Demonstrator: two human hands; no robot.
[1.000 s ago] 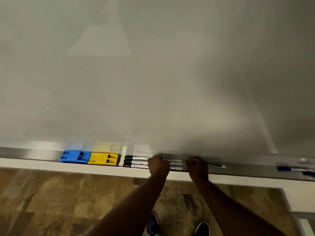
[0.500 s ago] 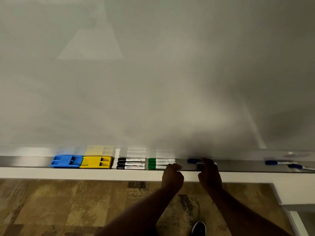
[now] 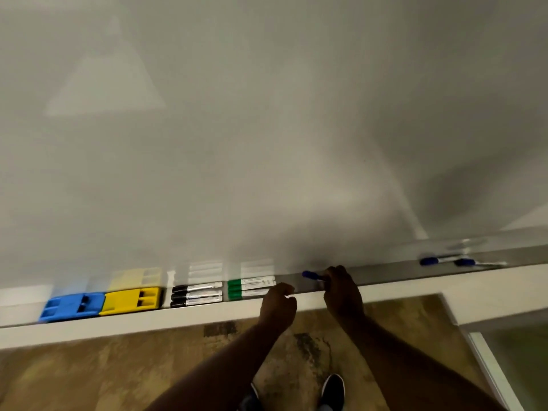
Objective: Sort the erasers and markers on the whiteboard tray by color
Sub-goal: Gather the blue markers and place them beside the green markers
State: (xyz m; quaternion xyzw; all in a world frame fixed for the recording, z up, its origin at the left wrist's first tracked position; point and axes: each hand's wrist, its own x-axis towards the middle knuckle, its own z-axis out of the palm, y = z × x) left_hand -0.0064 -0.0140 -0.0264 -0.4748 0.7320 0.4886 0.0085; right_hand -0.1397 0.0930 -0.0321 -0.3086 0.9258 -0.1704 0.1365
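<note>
On the whiteboard tray (image 3: 385, 272) a blue eraser (image 3: 72, 307) and a yellow eraser (image 3: 132, 301) sit side by side at the left. Right of them lie three black markers (image 3: 195, 294), then three green markers (image 3: 250, 287). My left hand (image 3: 278, 304) is curled at the tray's front edge just right of the green markers, holding nothing. My right hand (image 3: 341, 289) grips a blue marker (image 3: 311, 275) on the tray; only its cap end shows. Two more blue markers (image 3: 447, 260) lie far right on the tray.
The whiteboard (image 3: 267, 129) fills the upper view. Below the tray is patterned brown carpet (image 3: 89, 372), with my shoes (image 3: 333, 387) near the bottom. A white frame and glass panel (image 3: 510, 351) stand at the lower right.
My left hand has come off the black and green markers and drawn back to the tray edge. My right hand shifted right and now holds a blue marker.
</note>
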